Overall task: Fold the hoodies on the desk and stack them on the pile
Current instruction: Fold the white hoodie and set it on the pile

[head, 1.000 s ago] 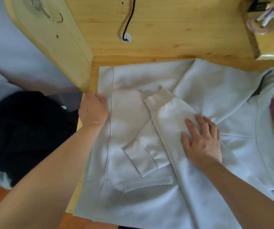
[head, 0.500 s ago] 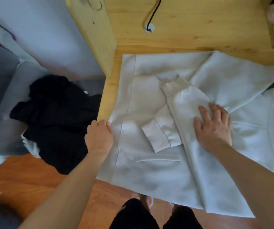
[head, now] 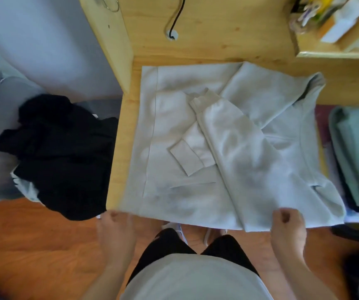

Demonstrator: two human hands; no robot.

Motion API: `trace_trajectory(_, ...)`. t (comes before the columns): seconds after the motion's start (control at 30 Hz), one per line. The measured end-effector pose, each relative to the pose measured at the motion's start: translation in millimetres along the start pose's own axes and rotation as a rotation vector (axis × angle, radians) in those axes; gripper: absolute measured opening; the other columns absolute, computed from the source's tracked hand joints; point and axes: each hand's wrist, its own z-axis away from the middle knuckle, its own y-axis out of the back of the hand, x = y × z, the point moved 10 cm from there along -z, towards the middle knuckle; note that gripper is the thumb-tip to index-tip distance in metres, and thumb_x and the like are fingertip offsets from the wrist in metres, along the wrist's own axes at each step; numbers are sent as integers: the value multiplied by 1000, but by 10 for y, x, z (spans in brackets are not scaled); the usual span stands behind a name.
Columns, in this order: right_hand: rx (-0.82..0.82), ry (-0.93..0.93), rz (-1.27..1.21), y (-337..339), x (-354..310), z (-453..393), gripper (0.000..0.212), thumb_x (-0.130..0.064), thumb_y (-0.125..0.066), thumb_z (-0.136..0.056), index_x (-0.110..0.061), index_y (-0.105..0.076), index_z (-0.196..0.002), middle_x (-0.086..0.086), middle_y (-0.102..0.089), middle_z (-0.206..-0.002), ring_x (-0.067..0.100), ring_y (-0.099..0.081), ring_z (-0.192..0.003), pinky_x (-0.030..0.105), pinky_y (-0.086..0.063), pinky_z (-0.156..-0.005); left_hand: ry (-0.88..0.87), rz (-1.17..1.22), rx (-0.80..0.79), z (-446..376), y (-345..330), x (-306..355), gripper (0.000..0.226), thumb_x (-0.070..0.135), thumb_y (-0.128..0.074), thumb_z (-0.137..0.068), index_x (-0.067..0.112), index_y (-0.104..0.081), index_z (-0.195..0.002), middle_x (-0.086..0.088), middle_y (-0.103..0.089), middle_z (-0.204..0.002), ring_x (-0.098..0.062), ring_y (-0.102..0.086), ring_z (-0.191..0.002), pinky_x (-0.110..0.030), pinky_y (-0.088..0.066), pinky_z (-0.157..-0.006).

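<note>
Hoodie (head: 228, 148) in pale grey lies flat on the wooden worktop (head: 120, 148), both sleeves already crossed over its chest and its near edge hanging over the near side. A moment ago the right hand (head: 287, 230) pressed flat on the sleeve and the left hand (head: 114, 230) rested at the left hem; now both have come to the near edge, fingers curled, the right pinching the cloth, while the left is too blurred to tell its grip. I judge the next fold goes from near to far.
</note>
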Motion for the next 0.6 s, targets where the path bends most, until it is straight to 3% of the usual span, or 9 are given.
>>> trace_trajectory(0.07, 24, -314, -175, 20, 722, 234, 34, -42, -62, -84, -11, -60, -96, 7, -57, -88, 30, -56, -85, 37, -43, -70, 330, 315, -208, 162, -256, -341, 19, 30, -65, -96, 17, -58, -109, -5, -62, -96, -47, -62, -102, -60, -52, -90)
trace_trajectory(0.1, 6, -442, -307, -32, 949, 311, 37, -44, -64, -89, -11, -60, -105, 8, -59, -94, 30, -58, -90, 39, -49, -78, 424, 430, -340, 293, -409, -310, 27, 38, -63, -99, 17, -58, -115, -7, -65, -104, -41, -64, -105, -55, -53, -92)
trace_trajectory(0.17, -119, -617, -615, -248, 1139, 353, 49, -43, -67, -94, -12, -55, -130, 8, -58, -120, 29, -59, -111, 43, -48, -100, 484, 644, -541, 538, -590, 1, 36, 46, -55, -102, 19, -58, -125, -5, -70, -111, -23, -66, -105, -39, -52, -89)
trace_trajectory(0.2, -178, -648, -761, -326, 1136, 332, 63, -44, -72, -90, -12, -50, -139, 7, -55, -129, 29, -55, -120, 45, -44, -108, 494, 726, -597, 607, -629, 169, 31, 44, -49, -105, 20, -59, -121, -1, -75, -102, -17, -67, -98, -34, -51, -84)
trace_trajectory(0.27, -226, -588, -978, -315, 1022, 172, 81, -39, -80, -82, -9, -43, -147, 16, -49, -145, 36, -49, -133, 43, -43, -111, 531, 822, -574, 610, -678, 317, 27, 39, -45, -108, 17, -60, -114, -1, -76, -85, -14, -67, -86, -32, -51, -81)
trace_trajectory(0.33, -271, -589, -1186, -323, 838, 54, 55, -26, -55, -99, 5, -41, -142, 33, -36, -153, 44, -41, -140, 35, -52, -101, 562, 806, -457, 525, -701, 234, 29, 34, -52, -107, 12, -57, -125, -8, -71, -95, -22, -67, -87, -37, -53, -83)
trace_trajectory(0.37, -249, -662, -1252, -315, 811, 3, 38, -21, -45, -103, 4, -48, -131, 37, -41, -146, 46, -48, -134, 33, -56, -93, 567, 783, -402, 476, -710, 155, 28, 30, -54, -106, 11, -55, -127, -10, -69, -98, -25, -68, -87, -39, -55, -82)
trace_trajectory(0.43, -193, -629, -1192, -183, 697, -45, 24, -19, -49, -101, -5, -59, -119, 22, -61, -124, 35, -64, -112, 37, -58, -85, 562, 767, -340, 424, -704, 79, 25, 22, -52, -106, 9, -54, -128, -12, -68, -101, -28, -68, -86, -42, -57, -84)
trace_trajectory(0.6, -257, -720, -1171, -80, 672, -93, 16, -21, -63, -98, -14, -58, -111, 4, -60, -94, 13, -57, -79, 20, -51, -48, 581, 1052, -238, 471, -652, 126, 38, 11, -51, -106, 12, -48, -144, -14, -59, -131, -34, -64, -110, -51, -55, -97)
